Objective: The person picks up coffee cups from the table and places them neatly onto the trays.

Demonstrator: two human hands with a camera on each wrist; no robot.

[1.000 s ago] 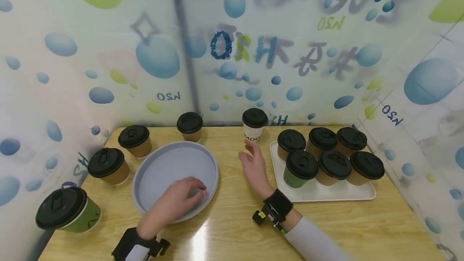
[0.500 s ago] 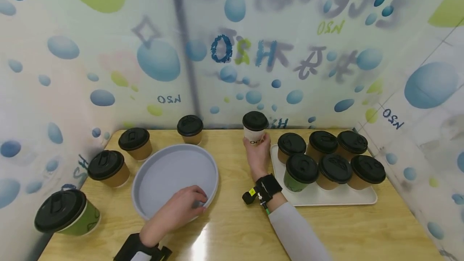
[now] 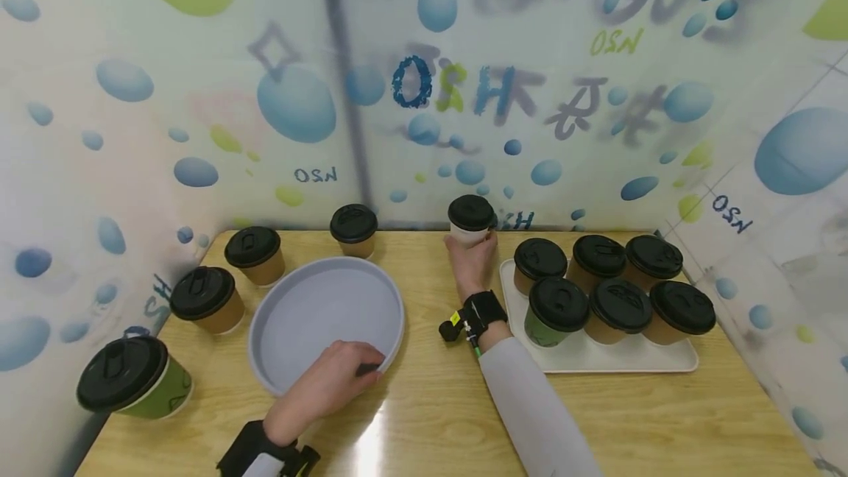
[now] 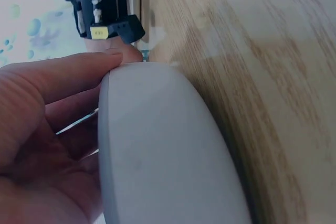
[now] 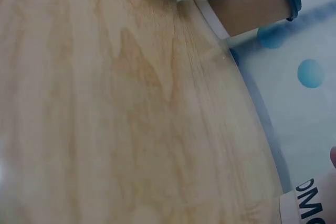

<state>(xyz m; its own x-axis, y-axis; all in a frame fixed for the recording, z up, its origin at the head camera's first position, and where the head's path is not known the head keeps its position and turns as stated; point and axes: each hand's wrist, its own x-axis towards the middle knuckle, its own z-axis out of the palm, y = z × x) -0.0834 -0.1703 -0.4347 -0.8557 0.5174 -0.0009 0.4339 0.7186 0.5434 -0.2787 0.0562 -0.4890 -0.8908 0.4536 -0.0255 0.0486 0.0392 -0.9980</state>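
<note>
At the back edge of the table, my right hand (image 3: 472, 267) grips a white paper coffee cup (image 3: 467, 233) with a black lid. The fingers hide much of its side. Dark lettering shows on the cup (image 5: 313, 203) at the lower corner of the right wrist view. My left hand (image 3: 329, 376) holds the rim of a round grey tray (image 3: 392, 344) at its near right side. The left wrist view shows the thumb at the rim, the other fingers (image 4: 81, 114) behind the tray wall (image 4: 163, 145).
A white rectangular tray (image 3: 623, 359) on the right carries several lidded cups, one of them green (image 3: 546, 331). Brown lidded cups (image 3: 358, 247) stand behind and left of the round tray. A large green lidded cup (image 3: 159, 392) is at the near left. A patterned curtain (image 3: 411, 153) hangs behind the table.
My right hand has reached forward and taken hold of the white cup, which stays in about the same place. The left hand has closed on the round tray's rim.
</note>
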